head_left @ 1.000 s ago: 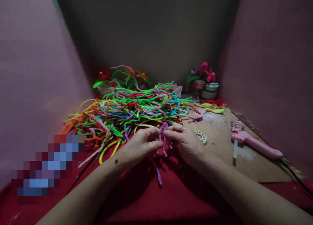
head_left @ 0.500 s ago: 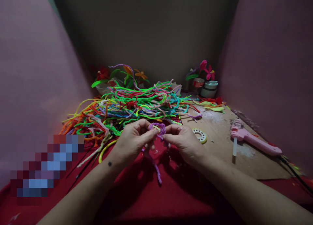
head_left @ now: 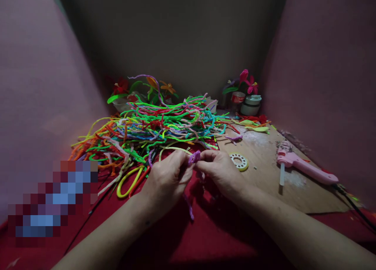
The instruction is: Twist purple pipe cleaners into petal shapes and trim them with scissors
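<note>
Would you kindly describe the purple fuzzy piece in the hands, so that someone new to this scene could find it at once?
In front of the heap of colourful strands, the left hand and right hand come together above the red cloth. Pinched between them is the purple piece. Unlike the loose purple strand lying on the cardboard, it is bunched up and held.

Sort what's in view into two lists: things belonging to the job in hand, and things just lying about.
In the job:
- purple fuzzy piece, pinched by left hand and right hand
- heap of fuzzy stems, likely similar material

Lying about, apparently:
- pink glue gun
- jar
- pink flower
</note>
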Available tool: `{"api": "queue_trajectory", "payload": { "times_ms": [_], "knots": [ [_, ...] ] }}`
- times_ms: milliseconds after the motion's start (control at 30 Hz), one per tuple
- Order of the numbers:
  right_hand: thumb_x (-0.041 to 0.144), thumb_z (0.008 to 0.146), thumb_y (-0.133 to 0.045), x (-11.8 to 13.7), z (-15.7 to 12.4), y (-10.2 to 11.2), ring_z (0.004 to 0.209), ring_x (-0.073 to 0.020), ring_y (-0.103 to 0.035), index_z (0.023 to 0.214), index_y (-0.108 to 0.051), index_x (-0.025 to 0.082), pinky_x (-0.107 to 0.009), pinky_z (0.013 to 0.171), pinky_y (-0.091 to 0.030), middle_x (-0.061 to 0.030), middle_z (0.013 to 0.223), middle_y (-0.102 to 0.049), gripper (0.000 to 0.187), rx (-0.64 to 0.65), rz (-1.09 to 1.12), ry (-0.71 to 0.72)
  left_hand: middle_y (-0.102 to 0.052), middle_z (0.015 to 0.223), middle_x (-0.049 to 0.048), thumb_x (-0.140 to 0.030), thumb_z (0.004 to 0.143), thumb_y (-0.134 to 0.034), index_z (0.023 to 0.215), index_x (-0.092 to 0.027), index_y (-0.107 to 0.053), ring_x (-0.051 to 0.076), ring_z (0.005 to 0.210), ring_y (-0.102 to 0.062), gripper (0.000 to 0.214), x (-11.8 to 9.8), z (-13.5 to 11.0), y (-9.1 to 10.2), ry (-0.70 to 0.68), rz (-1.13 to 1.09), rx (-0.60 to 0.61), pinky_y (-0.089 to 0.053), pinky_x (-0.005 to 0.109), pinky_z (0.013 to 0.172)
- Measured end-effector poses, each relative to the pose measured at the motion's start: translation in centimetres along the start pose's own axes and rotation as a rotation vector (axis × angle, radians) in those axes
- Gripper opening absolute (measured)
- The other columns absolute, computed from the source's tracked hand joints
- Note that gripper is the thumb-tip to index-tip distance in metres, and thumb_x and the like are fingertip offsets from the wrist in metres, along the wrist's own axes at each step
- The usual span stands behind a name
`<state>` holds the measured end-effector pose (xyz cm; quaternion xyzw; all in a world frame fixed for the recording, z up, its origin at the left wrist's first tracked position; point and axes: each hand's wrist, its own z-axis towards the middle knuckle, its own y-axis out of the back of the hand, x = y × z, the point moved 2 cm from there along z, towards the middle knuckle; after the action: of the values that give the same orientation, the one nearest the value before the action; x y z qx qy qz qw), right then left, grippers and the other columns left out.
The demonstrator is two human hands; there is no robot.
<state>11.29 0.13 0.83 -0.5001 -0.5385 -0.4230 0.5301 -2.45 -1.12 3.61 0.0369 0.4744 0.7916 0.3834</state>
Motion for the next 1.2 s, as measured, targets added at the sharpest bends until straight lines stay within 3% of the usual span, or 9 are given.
{"api": "queue_trajectory", "payload": {
  "times_ms": [267, 433, 600, 800, 967, 1200],
  "knots": [
    [0.016, 0.063, -0.056, -0.3, 0.4, 0.0, 0.039, -0.0067, -0.044, 0.055, -0.051, 0.016, -0.019, 0.040, -0.031, 0.0022, 0.045, -0.052, 0.010, 0.036, -0.065, 0.026, -0.050, 0.067, -0.0004, -0.013, 0.083, -0.039, 0.073, -0.018, -0.045, 0.009, 0.058, -0.047, 0.013, 0.0, 0.1, -0.1, -0.202, 0.007, 0.044, -0.035, 0.020, 0.054],
    [0.015, 0.060, -0.054, -0.7, 0.5, -0.1, 0.036, -0.0076, -0.044, 0.056, -0.054, 0.015, -0.019, 0.037, -0.031, 0.0029, 0.042, -0.051, 0.004, 0.042, -0.024, -0.030, -0.050, 0.065, -0.0019, -0.013, 0.085, -0.040, 0.076, -0.019, -0.046, 0.008, 0.054, -0.046, 0.013, 0.5, -0.2, -0.6, -0.203, -0.076, 0.156, -0.034, 0.019, 0.051],
    [0.014, 0.059, -0.054, -1.0, 0.5, -0.3, 0.035, -0.0089, -0.047, 0.057, -0.056, 0.014, -0.018, 0.035, -0.032, 0.0023, 0.041, -0.052, 0.003, 0.125, 0.114, -0.085, -0.052, 0.067, -0.0012, -0.014, 0.086, -0.039, 0.073, -0.018, -0.048, 0.008, 0.057, -0.049, 0.016, 1.4, 0.0, -0.9, -0.192, -0.094, 0.140, -0.036, 0.018, 0.053],
    [0.021, 0.060, -0.065, -1.1, 0.9, -0.4, 0.038, -0.0079, -0.049, 0.062, -0.059, 0.010, -0.020, 0.040, -0.037, 0.0000, 0.050, -0.055, 0.012, 0.236, 0.316, -0.050, -0.055, 0.074, 0.0018, -0.019, 0.079, -0.049, 0.066, -0.017, -0.054, 0.012, 0.071, -0.053, 0.015, 1.6, 1.1, 0.1, -0.023, -0.315, 0.200, -0.042, 0.020, 0.063],
    [0.028, 0.062, -0.067, -1.3, 0.9, -0.5, 0.041, -0.0102, -0.053, 0.071, -0.058, 0.011, -0.021, 0.041, -0.040, -0.0029, 0.058, -0.060, 0.022, 0.242, 0.327, -0.041, -0.058, 0.072, 0.0010, -0.024, 0.081, -0.047, 0.075, -0.016, -0.055, 0.013, 0.069, -0.055, 0.012, 1.8, 1.3, -0.3, 0.181, -0.622, 0.382, -0.044, 0.022, 0.065],
    [0.030, 0.063, -0.070, -1.2, 0.9, -0.3, 0.042, -0.0096, -0.051, 0.073, -0.059, 0.012, -0.021, 0.042, -0.039, 0.0001, 0.056, -0.057, 0.023, 0.197, 0.354, -0.033, -0.057, 0.074, -0.0012, -0.021, 0.079, -0.049, 0.079, -0.018, -0.048, 0.011, 0.069, -0.054, 0.003, 1.8, 1.1, -0.5, 0.220, -0.643, 0.408, -0.043, 0.020, 0.062]
  ]
}}
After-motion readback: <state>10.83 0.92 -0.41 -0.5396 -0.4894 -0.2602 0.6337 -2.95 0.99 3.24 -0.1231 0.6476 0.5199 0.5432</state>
